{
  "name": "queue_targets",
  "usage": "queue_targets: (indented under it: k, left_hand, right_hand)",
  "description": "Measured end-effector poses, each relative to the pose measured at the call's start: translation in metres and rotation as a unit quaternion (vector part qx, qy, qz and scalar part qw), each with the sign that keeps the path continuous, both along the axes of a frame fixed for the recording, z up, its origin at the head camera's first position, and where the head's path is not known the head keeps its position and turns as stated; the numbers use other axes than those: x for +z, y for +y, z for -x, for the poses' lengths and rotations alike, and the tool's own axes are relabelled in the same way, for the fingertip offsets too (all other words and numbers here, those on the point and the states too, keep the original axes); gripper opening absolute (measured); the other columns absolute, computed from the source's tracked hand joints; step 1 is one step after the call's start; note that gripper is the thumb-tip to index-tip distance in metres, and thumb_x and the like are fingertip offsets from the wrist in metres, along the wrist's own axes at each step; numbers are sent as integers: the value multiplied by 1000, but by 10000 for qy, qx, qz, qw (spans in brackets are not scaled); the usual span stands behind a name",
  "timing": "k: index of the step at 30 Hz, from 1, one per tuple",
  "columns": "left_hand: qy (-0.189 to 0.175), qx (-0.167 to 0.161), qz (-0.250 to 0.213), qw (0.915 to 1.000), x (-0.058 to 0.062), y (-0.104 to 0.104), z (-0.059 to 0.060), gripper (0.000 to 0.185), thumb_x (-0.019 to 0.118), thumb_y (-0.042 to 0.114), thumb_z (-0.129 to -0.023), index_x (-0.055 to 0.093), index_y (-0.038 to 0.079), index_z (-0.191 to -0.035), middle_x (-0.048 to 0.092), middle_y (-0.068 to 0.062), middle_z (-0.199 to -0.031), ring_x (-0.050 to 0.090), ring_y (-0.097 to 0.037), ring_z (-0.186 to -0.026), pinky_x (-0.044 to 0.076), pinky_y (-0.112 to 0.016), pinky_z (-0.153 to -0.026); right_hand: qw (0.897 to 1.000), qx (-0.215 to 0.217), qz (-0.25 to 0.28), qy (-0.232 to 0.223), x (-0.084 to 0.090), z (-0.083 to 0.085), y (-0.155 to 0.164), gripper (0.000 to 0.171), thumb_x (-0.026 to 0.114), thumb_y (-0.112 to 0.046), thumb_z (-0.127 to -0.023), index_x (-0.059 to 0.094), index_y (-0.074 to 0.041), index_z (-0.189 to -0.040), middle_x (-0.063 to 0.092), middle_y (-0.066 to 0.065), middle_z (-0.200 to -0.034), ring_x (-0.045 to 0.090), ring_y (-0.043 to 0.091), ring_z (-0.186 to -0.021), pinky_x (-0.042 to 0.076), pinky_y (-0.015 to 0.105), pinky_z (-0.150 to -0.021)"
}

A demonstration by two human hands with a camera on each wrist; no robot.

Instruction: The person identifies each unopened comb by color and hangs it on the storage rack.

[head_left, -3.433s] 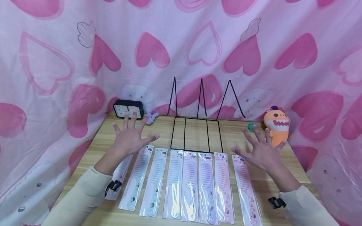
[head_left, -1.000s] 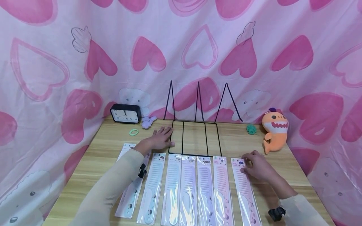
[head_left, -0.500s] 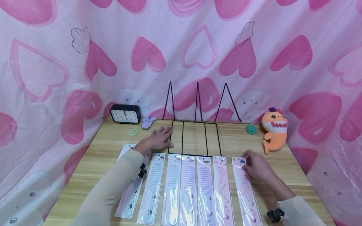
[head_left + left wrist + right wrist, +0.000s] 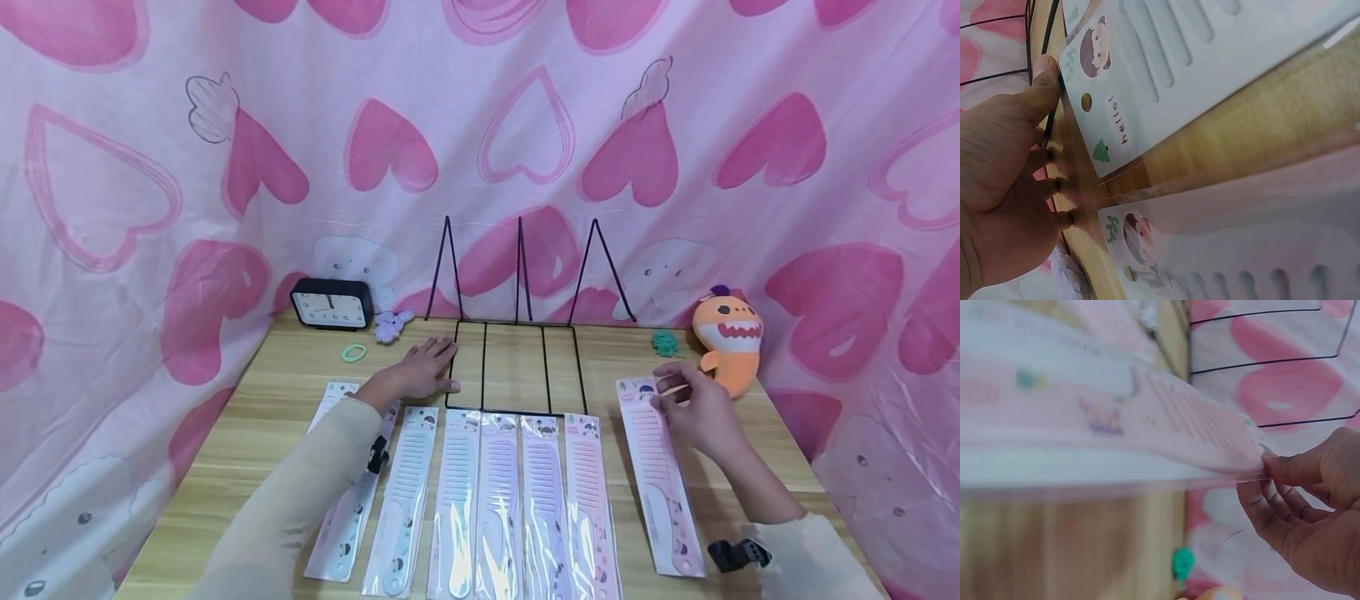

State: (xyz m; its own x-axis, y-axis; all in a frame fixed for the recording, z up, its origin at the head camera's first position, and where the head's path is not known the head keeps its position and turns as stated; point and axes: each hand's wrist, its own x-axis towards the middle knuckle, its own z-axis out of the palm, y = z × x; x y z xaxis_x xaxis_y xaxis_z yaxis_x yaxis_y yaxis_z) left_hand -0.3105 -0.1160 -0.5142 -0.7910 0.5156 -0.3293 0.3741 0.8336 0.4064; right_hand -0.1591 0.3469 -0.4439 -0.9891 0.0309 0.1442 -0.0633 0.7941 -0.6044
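While the flat left hand (image 4: 422,372) rests by the wire rack (image 4: 516,367), the right hand's (image 4: 693,412) grip pinches one of eight packaged combs (image 4: 660,475).

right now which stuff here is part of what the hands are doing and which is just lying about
In hand:
- pink comb, pinched at its top by the right hand
- wire rack, its left edge touched by the left hand
- row of packaged combs on the table

Lying about:
- clock
- green hair tie
- purple toy
- orange plush
- teal scrunchie
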Motion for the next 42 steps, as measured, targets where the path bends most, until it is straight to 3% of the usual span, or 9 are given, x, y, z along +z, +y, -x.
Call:
queue_targets:
  k: [5,11,16,21,27,28,30,35,42]
  left_hand:
    - [16,0,-105,9999,-9,-2,4,94,60,61,-109,17,15,-179,0,-8,-189,-5,-41,-174,-1,-65,-141]
    - [94,21,164,9998,4,1,-5,89,58,54,-112,16,13,-179,2,-10,-189,-3,-39,-175,2,-62,-142]
    - [188,43,286,9994,5,2,-7,87,56,55,-113,16,13,-179,3,-9,-189,-1,-39,-175,4,-61,-143]
    - [162,38,199,9997,6,2,-8,88,58,53,-113,16,11,-178,3,-11,-189,-2,-40,-175,4,-63,-142]
    - [61,140,59,9999,-8,0,1,91,60,56,-111,14,16,-179,-1,-6,-189,-7,-35,-175,0,-61,-142]
    - [67,142,-6,9999,-13,-1,5,93,61,57,-110,15,15,-179,0,-6,-189,-7,-37,-175,0,-63,-142]
    - [47,144,-16,9999,-12,-1,4,93,60,59,-110,16,15,-179,0,-7,-189,-7,-37,-175,0,-64,-142]
    - [23,118,-10,9999,-4,0,-1,95,62,61,-108,18,14,-179,2,-9,-189,-4,-41,-175,1,-65,-141]
    - [98,126,45,9999,-14,1,7,97,64,63,-106,17,17,-179,2,-7,-189,-4,-39,-175,1,-65,-141]
  right_hand:
    - [9977,4,317,591,21,0,-9,36,79,8,-96,71,-1,-130,74,19,-111,70,24,-89,61,15,-65]
    - [9934,-154,763,846,48,-5,-24,29,77,-1,-102,72,-5,-131,72,17,-119,65,2,-87,60,10,-71]
    - [9877,-179,1071,1123,63,-8,-37,22,75,-6,-105,73,-4,-127,69,9,-116,64,4,-90,60,7,-75]
    - [9784,94,1521,1396,75,-9,-49,19,72,-4,-106,70,-1,-125,66,-4,-110,67,5,-91,62,9,-79]
    - [9663,420,2049,1498,87,-10,-60,21,70,-4,-108,63,4,-125,65,-5,-110,67,10,-95,64,13,-82]
    - [9656,431,2082,1497,88,-9,-61,21,70,-5,-108,62,4,-126,64,-5,-111,67,10,-95,64,13,-82]
    - [9650,437,2116,1486,88,-8,-61,22,69,-7,-109,62,4,-127,64,-4,-112,67,12,-97,64,13,-83]
    - [9624,477,2242,1457,87,-4,-60,23,67,-8,-110,61,3,-129,65,-4,-117,66,13,-100,64,14,-84]
    - [9533,457,2631,1413,85,-1,-54,23,68,-6,-109,62,1,-130,64,-2,-118,65,14,-103,64,13,-85]
